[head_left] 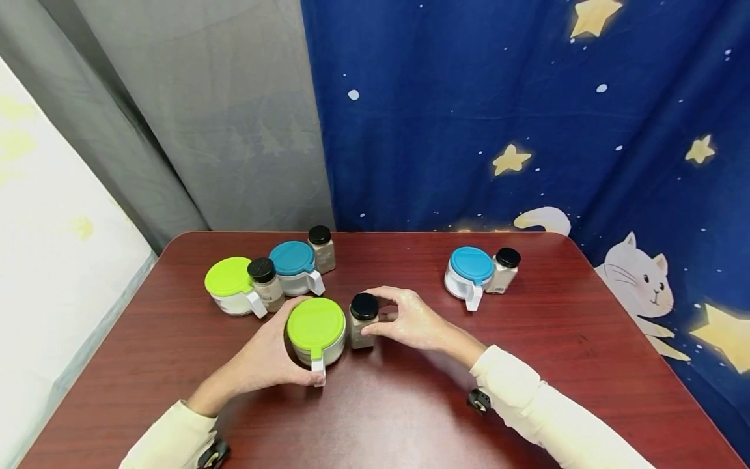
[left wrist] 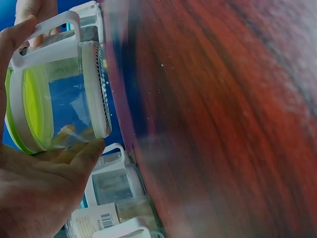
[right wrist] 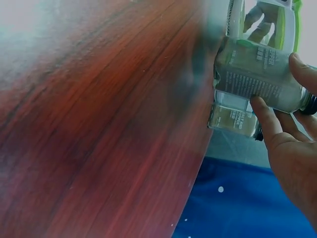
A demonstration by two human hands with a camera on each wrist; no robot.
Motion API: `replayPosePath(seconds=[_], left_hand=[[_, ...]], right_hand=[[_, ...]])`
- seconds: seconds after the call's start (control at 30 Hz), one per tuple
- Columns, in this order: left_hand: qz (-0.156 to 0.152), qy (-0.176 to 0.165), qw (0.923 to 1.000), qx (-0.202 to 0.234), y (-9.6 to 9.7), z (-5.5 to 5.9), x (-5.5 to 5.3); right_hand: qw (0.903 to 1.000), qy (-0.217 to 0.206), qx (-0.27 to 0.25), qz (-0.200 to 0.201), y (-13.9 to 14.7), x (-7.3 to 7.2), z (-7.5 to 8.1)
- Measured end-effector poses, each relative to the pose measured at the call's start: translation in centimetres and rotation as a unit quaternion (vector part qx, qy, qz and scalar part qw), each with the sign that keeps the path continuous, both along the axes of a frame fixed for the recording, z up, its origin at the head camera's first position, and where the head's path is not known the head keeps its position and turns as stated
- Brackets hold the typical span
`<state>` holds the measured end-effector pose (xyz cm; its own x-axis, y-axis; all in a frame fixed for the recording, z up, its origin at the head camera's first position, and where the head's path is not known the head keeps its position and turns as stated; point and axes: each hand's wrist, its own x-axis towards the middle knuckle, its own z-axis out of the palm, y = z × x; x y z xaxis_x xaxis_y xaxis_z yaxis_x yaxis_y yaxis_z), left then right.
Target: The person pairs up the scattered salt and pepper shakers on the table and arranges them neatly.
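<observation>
My left hand (head_left: 266, 355) grips a clear seasoning jar with a lime-green lid (head_left: 316, 324), the thumb at its white handle and the fingers curled around the far side. In the left wrist view the see-through jar (left wrist: 67, 99) looks nearly vacant inside. Just to the right stands a spice bottle with a black cap (head_left: 364, 322), filled with something greyish. My right hand (head_left: 416, 322) holds that bottle from the right, thumb on the near side and fingers behind. Printed text covers the bottle (right wrist: 255, 74) in the right wrist view. Jar and bottle stand side by side, close together.
Behind my left hand are another green-lidded jar (head_left: 230, 279), a black-capped bottle (head_left: 266, 286), a blue-lidded jar (head_left: 293, 260) and one more bottle (head_left: 321, 251). A blue-lidded jar (head_left: 471, 270) and a bottle (head_left: 504, 270) stand at the right back of the brown table (head_left: 562, 339). Curtains hang behind.
</observation>
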<state>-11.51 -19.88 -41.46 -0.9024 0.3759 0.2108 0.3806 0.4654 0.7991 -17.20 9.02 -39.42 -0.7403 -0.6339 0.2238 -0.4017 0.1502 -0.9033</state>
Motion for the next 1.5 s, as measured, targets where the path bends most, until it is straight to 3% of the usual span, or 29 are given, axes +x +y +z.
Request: replayPosePath(seconds=[0.37, 1.5], left_hand=[[-0.011, -0.019, 0.9997, 0.011, 1.2, -0.2, 0.1], [-0.035, -0.03, 0.9981, 0.04, 5.3, -0.1, -0.3]], right_hand=[[0.9993, -0.029, 0.011, -0.021, 2.4, 0.2, -0.2], [0.9979, -0.029, 0.003, -0.058, 7.1, 1.1, 0.0]])
